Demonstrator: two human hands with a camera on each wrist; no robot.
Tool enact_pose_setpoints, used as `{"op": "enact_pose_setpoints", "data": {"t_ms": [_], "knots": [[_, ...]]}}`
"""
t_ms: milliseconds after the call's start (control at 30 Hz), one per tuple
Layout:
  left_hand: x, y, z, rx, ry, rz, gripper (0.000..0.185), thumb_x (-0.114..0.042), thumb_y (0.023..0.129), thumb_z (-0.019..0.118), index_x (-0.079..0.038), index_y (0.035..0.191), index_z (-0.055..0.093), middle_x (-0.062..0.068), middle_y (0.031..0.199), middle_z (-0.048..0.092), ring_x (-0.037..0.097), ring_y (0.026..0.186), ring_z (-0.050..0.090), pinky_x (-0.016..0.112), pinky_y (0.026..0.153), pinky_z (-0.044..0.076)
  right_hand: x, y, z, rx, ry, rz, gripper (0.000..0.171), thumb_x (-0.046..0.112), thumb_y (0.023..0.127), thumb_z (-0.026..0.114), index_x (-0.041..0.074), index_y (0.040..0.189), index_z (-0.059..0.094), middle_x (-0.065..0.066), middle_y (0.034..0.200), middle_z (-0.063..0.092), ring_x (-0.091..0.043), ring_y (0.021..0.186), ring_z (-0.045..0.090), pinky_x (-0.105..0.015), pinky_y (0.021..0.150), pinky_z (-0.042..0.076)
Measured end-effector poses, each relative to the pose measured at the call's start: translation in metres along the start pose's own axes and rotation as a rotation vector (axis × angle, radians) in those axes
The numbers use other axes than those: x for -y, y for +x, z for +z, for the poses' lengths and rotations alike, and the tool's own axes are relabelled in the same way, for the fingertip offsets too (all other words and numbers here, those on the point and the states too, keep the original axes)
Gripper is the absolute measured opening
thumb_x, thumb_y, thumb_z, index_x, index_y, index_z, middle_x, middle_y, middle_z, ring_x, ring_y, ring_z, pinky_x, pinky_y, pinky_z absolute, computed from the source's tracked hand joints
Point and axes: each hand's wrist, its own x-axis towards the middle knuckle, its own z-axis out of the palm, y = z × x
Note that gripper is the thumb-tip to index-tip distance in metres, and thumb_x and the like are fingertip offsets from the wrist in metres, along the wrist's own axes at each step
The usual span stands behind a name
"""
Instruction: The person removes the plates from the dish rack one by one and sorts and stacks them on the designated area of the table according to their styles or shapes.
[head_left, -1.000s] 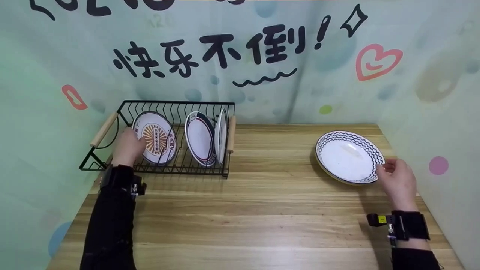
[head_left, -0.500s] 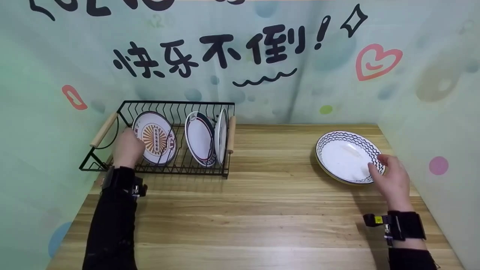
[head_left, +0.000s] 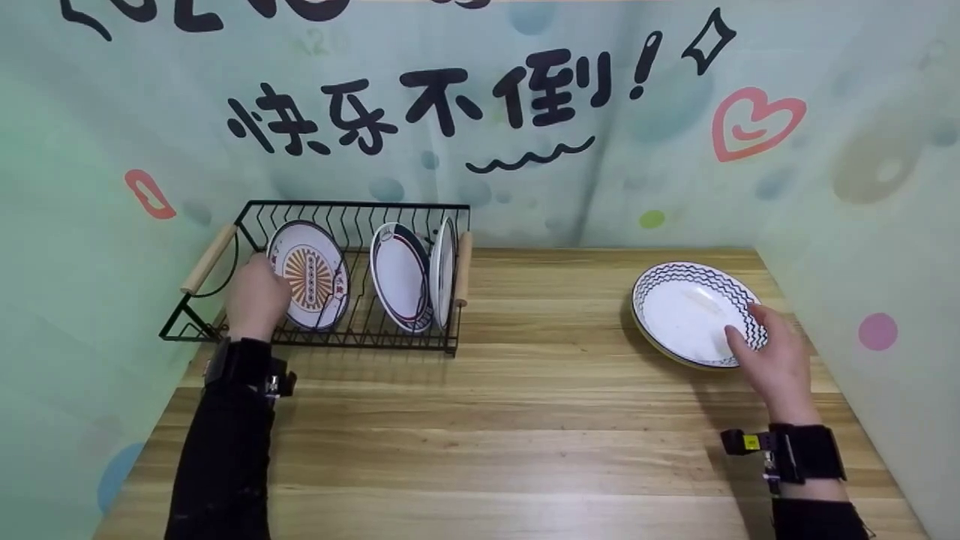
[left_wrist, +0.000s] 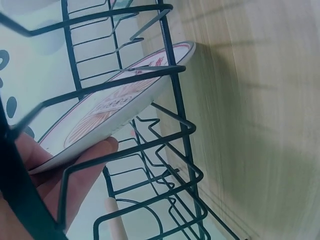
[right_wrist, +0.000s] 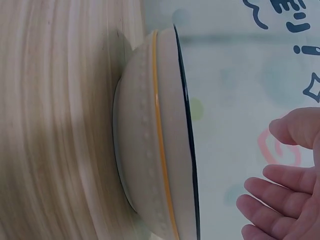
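Currently: three plates in dish rack (head_left: 225,247), one on worktop (head_left: 525,390).
Left hand (head_left: 257,298) fingers pinch sunburst plate (head_left: 309,275) in the rack; right hand (head_left: 774,358) fingers spread over zigzag-rim plate (head_left: 694,313).

Left hand (head_left: 256,297) curled in a grip; right hand (head_left: 772,354) spread loosely.

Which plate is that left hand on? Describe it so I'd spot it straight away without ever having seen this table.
Find the black wire dish rack with wooden handles at the table's far left. Three plates stand in it; the left hand holds the leftmost plate, apart from the other two. It alone has an orange sunburst in its middle, while the neighbouring plate is plain white with dark rim lines.
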Motion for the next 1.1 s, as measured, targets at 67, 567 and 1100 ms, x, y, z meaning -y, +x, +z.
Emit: {"op": "enact_pose_setpoints", "data": {"t_ms": [67,567,1100], "knots": [[0.0,-0.002,0.001,-0.03,0.011,0.024,0.028,0.002,0.09,0.042,0.019,0.109,0.052,0.035,0.093,0.059,0.042,0.074,0.058,0.051,0.057,0.047,0.002,0.0,0.002,0.0,0.0,-0.017,0.056,0.022,0.097,0.06,-0.011,0.139,0.043,-0.036,0.138,0.046,-0.052,0.128,0.04,-0.062,0.109,0.029],[-0.001,-0.013,0.006,-0.212,0.001,0.123,0.024,0.005,0.092,0.039,0.019,0.105,0.052,0.03,0.074,0.057,0.043,0.059,0.057,0.052,0.047,0.043,0.013,-0.003,0.012,-0.046,-0.001,-0.127,0.053,0.016,0.092,0.067,-0.012,0.134,0.049,-0.035,0.132,0.05,-0.052,0.124,0.043,-0.062,0.105,0.032],[0.003,-0.019,-0.002,-0.342,-0.025,0.115,0.024,0.001,0.096,0.04,0.016,0.112,0.05,0.032,0.076,0.059,0.047,0.063,0.058,0.055,0.05,0.044,0.023,-0.001,0.02,-0.056,0.052,-0.218,0.056,0.011,0.087,0.072,-0.012,0.133,0.05,-0.033,0.131,0.052,-0.051,0.124,0.043,-0.06,0.106,0.033]]}}
